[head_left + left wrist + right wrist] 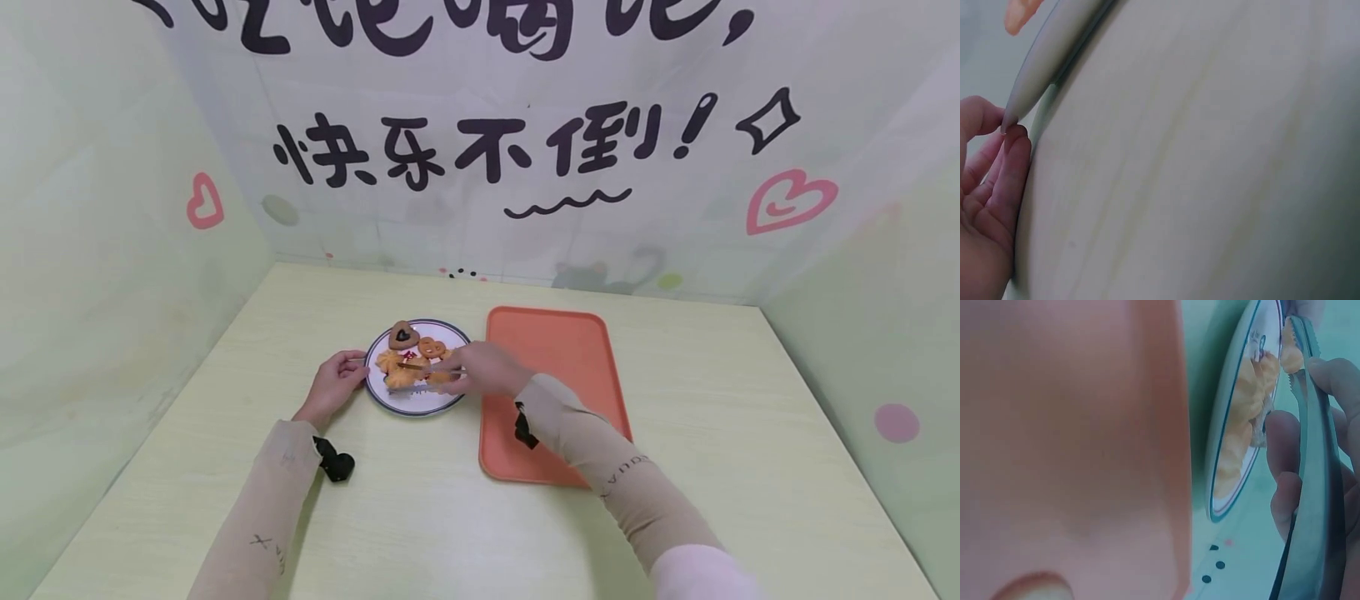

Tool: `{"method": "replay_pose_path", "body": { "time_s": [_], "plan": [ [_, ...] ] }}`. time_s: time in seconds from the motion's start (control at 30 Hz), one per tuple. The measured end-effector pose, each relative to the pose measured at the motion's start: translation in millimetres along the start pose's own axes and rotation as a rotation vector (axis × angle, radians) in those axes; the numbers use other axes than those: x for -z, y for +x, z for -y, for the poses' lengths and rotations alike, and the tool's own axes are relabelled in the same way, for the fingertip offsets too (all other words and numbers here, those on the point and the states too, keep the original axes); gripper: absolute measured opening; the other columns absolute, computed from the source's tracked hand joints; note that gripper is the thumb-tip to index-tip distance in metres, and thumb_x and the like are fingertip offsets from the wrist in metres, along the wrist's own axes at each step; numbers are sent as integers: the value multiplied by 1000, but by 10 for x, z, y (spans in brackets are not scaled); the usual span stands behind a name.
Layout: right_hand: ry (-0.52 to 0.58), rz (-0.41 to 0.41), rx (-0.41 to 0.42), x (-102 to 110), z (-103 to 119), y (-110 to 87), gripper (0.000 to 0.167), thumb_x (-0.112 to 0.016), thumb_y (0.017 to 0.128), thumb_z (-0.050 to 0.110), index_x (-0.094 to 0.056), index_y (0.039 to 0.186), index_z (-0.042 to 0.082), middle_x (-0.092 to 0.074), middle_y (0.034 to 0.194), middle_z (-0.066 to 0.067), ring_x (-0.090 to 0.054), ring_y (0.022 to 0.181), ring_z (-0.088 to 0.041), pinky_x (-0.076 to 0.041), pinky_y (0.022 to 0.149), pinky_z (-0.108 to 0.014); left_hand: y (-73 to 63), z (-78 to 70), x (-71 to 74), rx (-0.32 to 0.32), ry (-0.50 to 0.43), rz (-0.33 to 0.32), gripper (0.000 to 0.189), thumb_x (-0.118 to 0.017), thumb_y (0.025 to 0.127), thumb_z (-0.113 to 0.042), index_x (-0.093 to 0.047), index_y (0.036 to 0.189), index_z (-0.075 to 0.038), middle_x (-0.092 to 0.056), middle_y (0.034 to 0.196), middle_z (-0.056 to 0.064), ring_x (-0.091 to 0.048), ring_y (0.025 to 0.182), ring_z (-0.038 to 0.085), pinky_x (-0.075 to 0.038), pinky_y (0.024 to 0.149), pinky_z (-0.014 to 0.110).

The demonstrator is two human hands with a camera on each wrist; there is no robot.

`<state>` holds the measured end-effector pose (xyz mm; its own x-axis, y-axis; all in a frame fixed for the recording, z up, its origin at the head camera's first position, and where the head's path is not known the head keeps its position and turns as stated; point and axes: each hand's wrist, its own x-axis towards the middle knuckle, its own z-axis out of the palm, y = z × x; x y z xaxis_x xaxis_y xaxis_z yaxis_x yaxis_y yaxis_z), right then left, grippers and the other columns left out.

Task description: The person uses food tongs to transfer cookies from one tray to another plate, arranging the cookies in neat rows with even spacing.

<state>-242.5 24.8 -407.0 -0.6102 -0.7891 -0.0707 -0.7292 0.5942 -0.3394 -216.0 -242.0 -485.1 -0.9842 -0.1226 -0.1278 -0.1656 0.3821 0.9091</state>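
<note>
A white plate with blue rim lines (411, 408) holds a brown heart-shaped cookie (394, 340), a pretzel-shaped cookie (431, 348) and several yellowish leaf-like cookies (401, 380). My left hand (335, 388) pinches the plate's left rim between thumb and fingers; the left wrist view shows that edge tilted up close to the camera. Over the plate's right side, my right hand (486, 369) grips metal tongs (1316, 506). Between the toothed tips of the tongs, a yellowish cookie (1291, 350) shows in the right wrist view. Whether they clamp it firmly cannot be told.
An orange rectangular tray (543, 342) lies right of the plate, under my right forearm. A pale rounded piece with a brown edge (1035, 589) shows on it in the right wrist view. Printed cloth walls (465, 225) enclose the table's back and sides.
</note>
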Motion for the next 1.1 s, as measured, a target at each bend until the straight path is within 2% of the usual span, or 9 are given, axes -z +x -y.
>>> {"method": "replay_pose_path", "body": {
  "time_s": [0.13, 0.3, 0.73, 1.1],
  "plan": [
    [-8, -11, 6, -94, 22, 93, 37, -59, 82, 39, -58, 117, 26, -51, 63, 8, -38, 54, -5, -28, 45, -18, 12, 16, -5, -5, -19, -2, 34, -51, 89, -12, -46, 120, 1, -55, 101, 15, -53, 76, 7, -48, 66, 17],
    [28, -39, 37, -180, 28, 149, 36, -59, 83, 36, -59, 117, 23, -46, 56, 7, -37, 52, -5, -28, 45, -18, 20, 27, -15, -34, -45, 6, 34, -51, 89, -9, -46, 119, 4, -55, 100, 18, -53, 73, 4, -48, 66, 17],
    [50, -20, -4, -182, 90, 169, 36, -59, 83, 34, -59, 116, 21, -40, 50, 7, -35, 47, -5, -25, 43, -18, -22, -21, -8, -31, -50, 0, 33, -49, 89, -7, -45, 119, 5, -54, 99, 19, -52, 72, 4, -49, 66, 17],
    [65, 8, -55, -185, 141, 193, 39, -60, 82, 37, -61, 114, 17, -35, 48, 7, -29, 44, -5, -22, 41, -18, 2, -4, -11, -26, -56, 0, 33, -50, 89, -8, -46, 119, 5, -54, 100, 19, -53, 72, 4, -49, 67, 17]
  ]
}}
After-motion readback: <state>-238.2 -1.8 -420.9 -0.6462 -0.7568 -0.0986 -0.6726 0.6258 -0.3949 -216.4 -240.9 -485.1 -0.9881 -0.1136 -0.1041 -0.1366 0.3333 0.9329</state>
